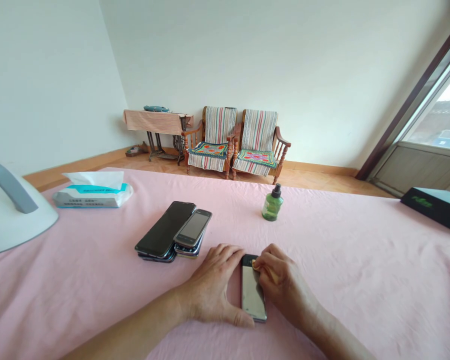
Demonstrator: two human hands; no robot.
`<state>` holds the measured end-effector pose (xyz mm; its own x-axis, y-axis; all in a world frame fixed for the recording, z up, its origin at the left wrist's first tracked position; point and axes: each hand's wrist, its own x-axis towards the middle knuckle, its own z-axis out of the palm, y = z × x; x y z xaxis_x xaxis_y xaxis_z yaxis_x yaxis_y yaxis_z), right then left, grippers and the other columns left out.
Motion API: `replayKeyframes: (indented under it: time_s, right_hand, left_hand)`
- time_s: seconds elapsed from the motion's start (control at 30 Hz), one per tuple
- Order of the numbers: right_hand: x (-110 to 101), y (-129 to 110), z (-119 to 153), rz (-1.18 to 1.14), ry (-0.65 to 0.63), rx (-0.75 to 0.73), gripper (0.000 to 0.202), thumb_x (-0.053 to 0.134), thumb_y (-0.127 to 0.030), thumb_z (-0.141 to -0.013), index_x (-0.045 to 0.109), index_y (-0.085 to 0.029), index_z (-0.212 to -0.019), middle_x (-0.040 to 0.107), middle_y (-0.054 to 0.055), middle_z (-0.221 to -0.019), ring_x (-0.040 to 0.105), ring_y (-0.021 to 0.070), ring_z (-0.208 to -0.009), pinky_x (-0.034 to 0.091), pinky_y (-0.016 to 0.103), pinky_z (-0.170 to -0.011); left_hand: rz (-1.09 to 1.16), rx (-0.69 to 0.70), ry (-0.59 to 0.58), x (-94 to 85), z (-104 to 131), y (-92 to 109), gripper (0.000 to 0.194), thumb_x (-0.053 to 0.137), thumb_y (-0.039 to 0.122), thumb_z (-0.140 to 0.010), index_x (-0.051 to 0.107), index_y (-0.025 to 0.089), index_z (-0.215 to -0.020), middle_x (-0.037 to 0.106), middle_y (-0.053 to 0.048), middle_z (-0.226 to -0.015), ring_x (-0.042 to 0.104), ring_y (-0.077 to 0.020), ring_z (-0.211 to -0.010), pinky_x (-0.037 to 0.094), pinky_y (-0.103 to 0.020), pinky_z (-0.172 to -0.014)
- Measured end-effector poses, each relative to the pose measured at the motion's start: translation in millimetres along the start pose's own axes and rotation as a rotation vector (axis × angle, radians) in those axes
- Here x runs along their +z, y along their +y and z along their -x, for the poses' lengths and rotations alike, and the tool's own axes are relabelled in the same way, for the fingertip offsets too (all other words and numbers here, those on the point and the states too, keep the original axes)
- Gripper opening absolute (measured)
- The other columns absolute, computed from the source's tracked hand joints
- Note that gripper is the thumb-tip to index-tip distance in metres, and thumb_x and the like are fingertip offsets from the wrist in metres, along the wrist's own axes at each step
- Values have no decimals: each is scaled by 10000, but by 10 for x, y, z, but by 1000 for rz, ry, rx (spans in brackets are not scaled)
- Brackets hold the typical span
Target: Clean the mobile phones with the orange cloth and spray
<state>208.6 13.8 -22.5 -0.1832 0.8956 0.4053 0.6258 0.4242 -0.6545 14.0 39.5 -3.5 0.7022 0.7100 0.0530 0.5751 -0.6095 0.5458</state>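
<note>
A phone [253, 295] with a dark top and a pale, reflective screen lies flat on the pink cloth. My left hand [213, 287] holds it in place, the forefinger at its top left corner and the thumb by its bottom edge. Closed around a small yellowish cloth [270, 274], my right hand [285, 280] presses on the upper right of the phone. To the left, a large black phone [167, 229] tops one stack, and a smaller grey phone [193, 227] tops another right beside it. Beyond my hands stands a green bottle [272, 204] with a black cap.
A tissue pack [93, 194] lies at the far left, near a white rounded object with a grey handle [17, 220]. A black box [435, 207] sits at the right edge. Two wooden armchairs [210, 142] and a cloth-covered sewing table [153, 121] stand beyond the table.
</note>
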Motion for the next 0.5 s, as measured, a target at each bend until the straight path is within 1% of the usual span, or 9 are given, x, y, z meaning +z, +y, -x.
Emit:
replayKeyframes:
  time_s: [0.17, 0.33, 0.5]
  right_hand:
    - [-4, 6, -6, -9, -11, 19, 242, 443, 21, -729, 588, -173, -735, 517, 9, -765, 528, 128, -687, 419, 244, -632]
    - [-21, -1, -13, -2, -53, 33, 260, 436, 36, -704, 581, -179, -718, 512, 2, -756, 524, 127, -683, 409, 243, -627]
    - [-31, 9, -5, -1, -51, 28, 254, 430, 25, -717, 578, -180, -734, 512, 2, -769, 527, 126, -696, 409, 246, -637]
  left_hand:
    - [-8, -2, -4, -6, -3, -3, 1074, 712, 691, -522, 372, 140, -1378, 391, -157, -1391, 336, -367, -1260, 259, -502, -1077]
    - [6, 13, 5, 1, 0, -14, 1055, 710, 693, -527, 375, 163, -1375, 403, -146, -1388, 339, -367, -1262, 251, -513, -1077]
    - [19, 0, 2, -6, 0, 0, 1082, 722, 693, -507, 380, 143, -1374, 401, -158, -1386, 339, -375, -1260, 261, -511, -1074]
